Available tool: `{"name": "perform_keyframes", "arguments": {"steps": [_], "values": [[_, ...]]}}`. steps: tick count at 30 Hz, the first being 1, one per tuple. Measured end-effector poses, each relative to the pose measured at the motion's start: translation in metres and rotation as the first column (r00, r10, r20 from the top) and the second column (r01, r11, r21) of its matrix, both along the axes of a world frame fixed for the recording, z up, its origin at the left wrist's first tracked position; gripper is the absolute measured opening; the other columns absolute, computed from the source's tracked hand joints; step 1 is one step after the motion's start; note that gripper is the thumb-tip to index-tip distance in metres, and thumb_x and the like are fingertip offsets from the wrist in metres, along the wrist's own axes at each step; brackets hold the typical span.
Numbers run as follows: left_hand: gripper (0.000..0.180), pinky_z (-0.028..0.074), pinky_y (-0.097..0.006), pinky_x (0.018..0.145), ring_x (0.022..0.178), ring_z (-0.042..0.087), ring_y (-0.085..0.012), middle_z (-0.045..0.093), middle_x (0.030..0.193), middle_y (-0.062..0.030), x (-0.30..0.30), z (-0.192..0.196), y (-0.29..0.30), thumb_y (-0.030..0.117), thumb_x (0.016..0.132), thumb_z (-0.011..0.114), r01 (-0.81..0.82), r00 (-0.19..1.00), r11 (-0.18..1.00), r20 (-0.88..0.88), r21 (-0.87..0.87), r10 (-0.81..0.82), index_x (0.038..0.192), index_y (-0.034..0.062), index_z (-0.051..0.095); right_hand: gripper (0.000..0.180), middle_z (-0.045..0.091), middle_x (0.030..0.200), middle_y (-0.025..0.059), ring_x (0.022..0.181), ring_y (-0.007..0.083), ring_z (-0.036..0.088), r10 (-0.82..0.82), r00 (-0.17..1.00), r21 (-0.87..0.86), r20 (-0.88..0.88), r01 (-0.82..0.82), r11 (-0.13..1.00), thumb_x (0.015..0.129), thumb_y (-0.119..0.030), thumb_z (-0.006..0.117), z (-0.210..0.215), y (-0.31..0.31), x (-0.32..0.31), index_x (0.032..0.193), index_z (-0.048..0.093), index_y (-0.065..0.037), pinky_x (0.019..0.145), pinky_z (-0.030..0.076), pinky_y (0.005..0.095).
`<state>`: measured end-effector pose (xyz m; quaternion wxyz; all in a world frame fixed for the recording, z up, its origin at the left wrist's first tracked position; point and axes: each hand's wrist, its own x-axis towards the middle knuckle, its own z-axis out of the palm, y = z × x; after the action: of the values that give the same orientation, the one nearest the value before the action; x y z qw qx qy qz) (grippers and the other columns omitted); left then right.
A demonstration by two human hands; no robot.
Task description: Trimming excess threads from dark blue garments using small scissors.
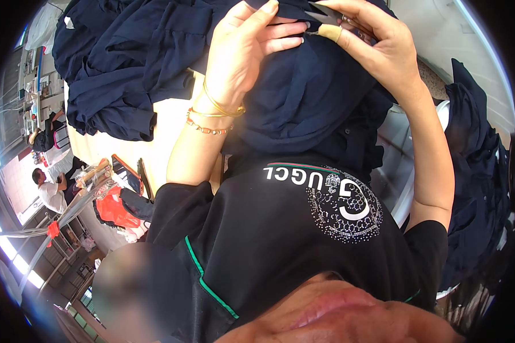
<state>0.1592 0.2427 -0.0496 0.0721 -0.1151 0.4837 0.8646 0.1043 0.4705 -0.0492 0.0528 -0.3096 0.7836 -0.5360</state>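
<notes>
My left hand [243,48] grips a fold of a dark navy garment [303,97] held up in front of my chest, fingers curled over the cloth. Gold bangles and a bead bracelet sit on that wrist. My right hand [377,48] holds small metal thread snips [326,14], their blades pointing left at the fabric just above my left fingertips. A bandage wraps one right finger. The garment drapes down over my black shirt.
A heap of more navy garments [126,63] lies on a pale wooden table [166,123] at upper left. More dark cloth hangs at the right [478,166]. Two other people sit at work far left [48,188]. Red fabric [111,208] lies below the table.
</notes>
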Motion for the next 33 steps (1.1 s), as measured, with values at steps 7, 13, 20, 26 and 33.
{"name": "perform_keyframes", "arguments": {"steps": [7,13,20,26,33], "values": [[0.022,0.06,-0.037,0.094,0.109,0.072,-0.0251,0.071,0.116,-0.0107,-0.017,-0.039,-0.014,0.017,0.107,0.058,0.252,0.775,0.953,-0.625,0.17,-0.093,0.123,0.0039,0.062,0.037,0.067,0.093,-0.0007,0.075,0.0042,0.056,0.096,0.969,0.012,-0.228,-0.096,0.995,0.087,-0.003,0.077,-0.009,-0.008,0.004,0.124,0.073,-0.007,0.06,0.043,0.0201],[0.02,0.061,-0.039,0.094,0.108,0.072,-0.0251,0.071,0.121,-0.0114,0.004,0.0,0.003,0.019,0.108,0.056,-0.036,0.996,0.985,-0.076,0.172,0.049,0.12,0.0046,0.063,0.032,0.067,0.082,0.0062,0.069,0.014,0.06,0.012,0.948,-0.041,-0.318,-0.026,0.999,0.085,-0.004,0.08,0.022,-0.013,0.005,0.116,0.073,0.002,0.062,0.047,0.0267],[0.024,0.057,-0.054,0.101,0.121,0.066,-0.0384,0.073,0.116,-0.0157,-0.001,-0.036,-0.018,0.02,0.108,0.054,0.058,0.978,0.979,-0.206,0.196,-0.017,0.117,0.0022,0.068,0.035,0.066,0.087,0.0103,0.074,0.0183,0.062,-0.05,0.962,-0.036,-0.268,0.042,0.998,0.085,-0.002,0.079,0.018,-0.016,0.005,0.119,0.073,0.001,0.067,0.049,0.0275],[0.021,0.058,-0.051,0.099,0.119,0.068,-0.036,0.073,0.113,-0.0143,0.0,-0.035,-0.014,0.019,0.107,0.057,0.073,0.976,0.984,-0.216,0.165,-0.036,0.113,0.0026,0.068,0.038,0.067,0.089,0.0124,0.075,0.022,0.065,-0.04,0.93,0.005,-0.365,0.045,0.999,0.085,-0.002,0.079,0.019,-0.017,0.006,0.122,0.072,0.001,0.066,0.051,0.0295],[0.02,0.06,-0.046,0.097,0.111,0.071,-0.0309,0.072,0.116,-0.013,0.003,-0.019,0.0,0.02,0.107,0.057,0.038,0.99,0.973,-0.14,0.227,-0.006,0.115,0.0038,0.066,0.039,0.067,0.09,0.014,0.076,0.0248,0.066,-0.029,0.918,0.057,-0.395,0.056,0.997,0.084,-0.003,0.079,0.021,-0.014,0.007,0.122,0.072,0.001,0.067,0.052,0.0311]]}}
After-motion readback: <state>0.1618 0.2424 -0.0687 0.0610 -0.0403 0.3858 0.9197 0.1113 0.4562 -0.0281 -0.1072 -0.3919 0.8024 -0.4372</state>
